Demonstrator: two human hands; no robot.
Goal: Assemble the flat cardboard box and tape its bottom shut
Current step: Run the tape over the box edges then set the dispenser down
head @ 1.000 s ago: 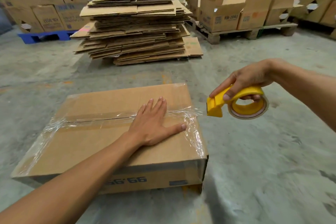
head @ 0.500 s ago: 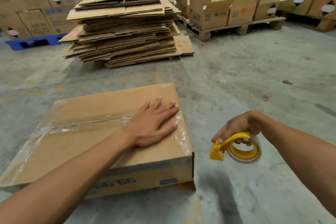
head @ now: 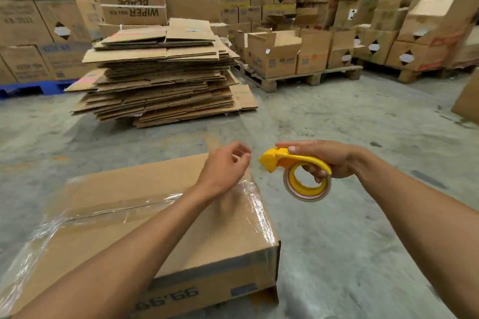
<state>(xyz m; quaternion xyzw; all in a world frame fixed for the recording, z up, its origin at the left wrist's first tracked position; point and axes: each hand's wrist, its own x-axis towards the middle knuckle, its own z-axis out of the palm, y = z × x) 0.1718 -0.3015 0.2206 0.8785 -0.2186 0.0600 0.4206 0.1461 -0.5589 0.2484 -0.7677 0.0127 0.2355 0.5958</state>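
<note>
Right hand (head: 334,160) fingers clamped round yellow tape dispenser (head: 298,171); left hand (head: 223,168) fingers loosely curled, empty.

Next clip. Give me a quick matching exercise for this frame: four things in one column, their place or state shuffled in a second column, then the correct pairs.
Things:
1. left hand
2. right hand
3. brown cardboard box with clear tape along its seam
4. stack of flattened brown cardboard sheets

Place or state:
A. piled on the floor beyond the box
B. gripping the yellow plastic tape dispenser
C. lying on the concrete floor, taped side up
D. raised above the box's far right corner, fingers curled, holding nothing

Pairs: 1-D, 2-B, 3-C, 4-A
</note>
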